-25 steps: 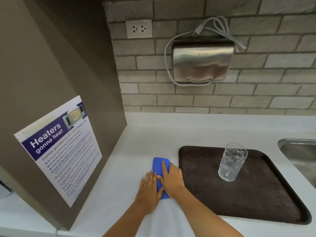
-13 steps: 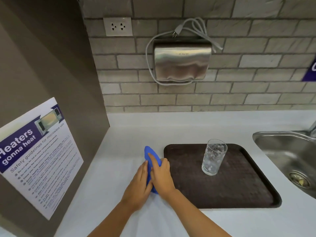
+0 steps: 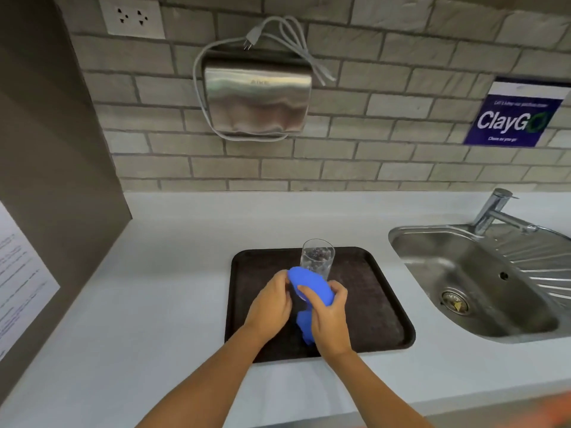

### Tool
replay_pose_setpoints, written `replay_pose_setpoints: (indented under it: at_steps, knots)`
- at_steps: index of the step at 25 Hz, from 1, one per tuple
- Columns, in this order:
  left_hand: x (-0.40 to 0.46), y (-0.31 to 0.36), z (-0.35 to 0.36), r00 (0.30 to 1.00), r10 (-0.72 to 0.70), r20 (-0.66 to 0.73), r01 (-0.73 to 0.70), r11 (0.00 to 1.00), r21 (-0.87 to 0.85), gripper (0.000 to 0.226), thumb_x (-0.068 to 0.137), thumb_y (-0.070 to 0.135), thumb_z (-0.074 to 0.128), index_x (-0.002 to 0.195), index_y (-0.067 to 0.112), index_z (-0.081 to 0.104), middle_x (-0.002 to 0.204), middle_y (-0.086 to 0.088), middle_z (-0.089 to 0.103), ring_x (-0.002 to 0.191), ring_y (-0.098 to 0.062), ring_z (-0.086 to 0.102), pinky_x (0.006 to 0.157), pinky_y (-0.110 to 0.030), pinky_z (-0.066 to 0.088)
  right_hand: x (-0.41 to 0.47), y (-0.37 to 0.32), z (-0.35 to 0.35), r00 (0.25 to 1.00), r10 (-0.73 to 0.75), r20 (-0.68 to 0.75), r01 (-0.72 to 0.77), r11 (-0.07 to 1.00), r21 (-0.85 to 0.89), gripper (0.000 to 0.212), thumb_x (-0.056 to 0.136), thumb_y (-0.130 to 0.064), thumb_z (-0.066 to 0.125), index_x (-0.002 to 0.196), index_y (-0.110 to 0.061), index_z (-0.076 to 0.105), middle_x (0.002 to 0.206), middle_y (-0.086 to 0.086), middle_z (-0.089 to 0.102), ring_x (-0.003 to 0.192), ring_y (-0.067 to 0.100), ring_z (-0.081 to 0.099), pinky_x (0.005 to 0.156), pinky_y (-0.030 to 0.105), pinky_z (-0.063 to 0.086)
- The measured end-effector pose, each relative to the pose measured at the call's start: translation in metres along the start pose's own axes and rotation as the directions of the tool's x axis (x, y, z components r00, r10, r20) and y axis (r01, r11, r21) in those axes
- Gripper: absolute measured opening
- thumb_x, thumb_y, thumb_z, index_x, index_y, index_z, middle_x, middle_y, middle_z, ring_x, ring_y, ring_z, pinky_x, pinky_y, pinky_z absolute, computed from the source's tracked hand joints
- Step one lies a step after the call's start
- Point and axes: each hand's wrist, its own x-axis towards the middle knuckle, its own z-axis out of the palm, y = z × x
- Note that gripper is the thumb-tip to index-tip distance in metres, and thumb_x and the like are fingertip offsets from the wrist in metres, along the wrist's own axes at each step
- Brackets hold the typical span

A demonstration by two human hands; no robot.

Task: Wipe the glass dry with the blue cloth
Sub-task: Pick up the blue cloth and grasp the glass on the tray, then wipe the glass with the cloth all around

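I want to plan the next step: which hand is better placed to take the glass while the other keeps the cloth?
Probably the left hand: it holds only an edge of the blue cloth, while the right hand has most of it bunched. The glass stands upright on the tray, just beyond both.

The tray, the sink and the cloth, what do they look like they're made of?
Tray: probably plastic, dark brown, matte textured surface. Sink: stainless steel by the look, brushed silver with soft reflections. Blue cloth: soft fabric, bunching and drooping in both hands; weave too small to tell.
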Motion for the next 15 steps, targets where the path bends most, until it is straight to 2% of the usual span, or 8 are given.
replay_pose_setpoints:
  at_steps: [3, 5, 7, 8, 9, 11, 13, 15]
  knots:
    - [0.023, 0.013, 0.017, 0.987, -0.109, 0.116, 0.120, 0.988, -0.095, 0.068, 0.090, 0.018, 0.068, 0.146, 0.009, 0.030, 0.140, -0.004, 0.051, 0.119, -0.021, 0.059, 0.094, -0.033, 0.052, 0.003, 0.004, -0.023, 0.999, -0.052, 0.018, 0.052, 0.999, -0.013, 0.058, 0.074, -0.047, 0.079, 0.120, -0.037, 0.044, 0.119, -0.012, 0.055, 0.109, 0.009, 0.060, 0.097, 0.036, 0.051]
    - [0.038, 0.019, 0.025, 0.974, -0.158, 0.165, 0.192, 0.958, -0.212, 0.081, 0.087, 0.014, 0.073, 0.148, 0.008, 0.020, 0.141, -0.007, 0.050, 0.114, -0.022, 0.061, 0.088, -0.029, 0.054, 0.005, 0.002, -0.034, 0.993, -0.117, 0.026, 0.119, 0.991, -0.064, 0.055, 0.075, -0.045, 0.079, 0.119, -0.038, 0.045, 0.119, -0.011, 0.056, 0.110, 0.008, 0.060, 0.096, 0.034, 0.052]
    - [0.053, 0.025, 0.033, 0.963, -0.213, 0.165, 0.250, 0.934, -0.256, 0.075, 0.090, 0.011, 0.069, 0.145, 0.007, 0.017, 0.134, -0.011, 0.056, 0.100, -0.020, 0.063, 0.077, -0.020, 0.051, 0.011, 0.000, -0.039, 0.985, -0.161, 0.058, 0.163, 0.986, -0.036, 0.050, 0.079, -0.038, 0.078, 0.117, -0.035, 0.046, 0.118, -0.008, 0.056, 0.108, 0.009, 0.061, 0.095, 0.034, 0.053]
    - [0.060, 0.028, 0.037, 0.952, -0.259, 0.163, 0.297, 0.912, -0.284, 0.069, 0.094, 0.013, 0.064, 0.144, 0.007, 0.017, 0.124, -0.011, 0.060, 0.093, -0.019, 0.062, 0.073, -0.020, 0.050, 0.014, 0.002, -0.041, 0.982, -0.173, 0.077, 0.179, 0.980, -0.085, 0.046, 0.081, -0.035, 0.076, 0.116, -0.034, 0.046, 0.119, -0.005, 0.056, 0.107, 0.009, 0.061, 0.095, 0.034, 0.054]
    - [0.065, 0.032, 0.040, 0.933, -0.321, 0.163, 0.358, 0.875, -0.327, 0.061, 0.099, 0.017, 0.058, 0.144, 0.009, 0.018, 0.111, -0.009, 0.061, 0.085, -0.017, 0.060, 0.070, -0.021, 0.049, 0.015, 0.003, -0.042, 0.965, -0.243, 0.098, 0.259, 0.944, -0.206, 0.042, 0.084, -0.033, 0.074, 0.115, -0.036, 0.046, 0.120, -0.002, 0.056, 0.106, 0.010, 0.062, 0.094, 0.034, 0.054]
    - [0.071, 0.037, 0.043, 0.892, -0.417, 0.175, 0.449, 0.778, -0.440, 0.049, 0.104, 0.023, 0.046, 0.145, 0.014, 0.020, 0.098, -0.006, 0.058, 0.079, -0.015, 0.056, 0.067, -0.022, 0.049, 0.018, -0.001, -0.046, 0.924, -0.362, 0.120, 0.381, 0.856, -0.349, 0.038, 0.092, -0.026, 0.063, 0.119, -0.047, 0.046, 0.123, 0.003, 0.051, 0.109, 0.010, 0.059, 0.096, 0.028, 0.051]
    - [0.070, 0.034, 0.039, 0.895, -0.404, 0.190, 0.444, 0.754, -0.484, 0.052, 0.103, 0.019, 0.051, 0.144, 0.016, 0.020, 0.107, -0.006, 0.057, 0.087, -0.014, 0.056, 0.074, -0.024, 0.050, 0.026, 0.006, -0.048, 0.853, -0.494, 0.168, 0.516, 0.748, -0.418, 0.054, 0.093, -0.019, 0.049, 0.133, -0.054, 0.039, 0.129, 0.005, 0.038, 0.120, 0.006, 0.045, 0.103, 0.018, 0.041]
    - [0.064, 0.026, 0.032, 0.900, -0.386, 0.202, 0.431, 0.716, -0.550, 0.060, 0.096, 0.012, 0.062, 0.140, 0.018, 0.022, 0.112, -0.001, 0.058, 0.093, -0.009, 0.059, 0.077, -0.019, 0.052, 0.036, 0.014, -0.043, 0.825, -0.520, 0.220, 0.561, 0.709, -0.427, 0.052, 0.090, -0.022, 0.051, 0.139, -0.039, 0.043, 0.128, 0.004, 0.031, 0.123, -0.002, 0.035, 0.104, 0.009, 0.035]
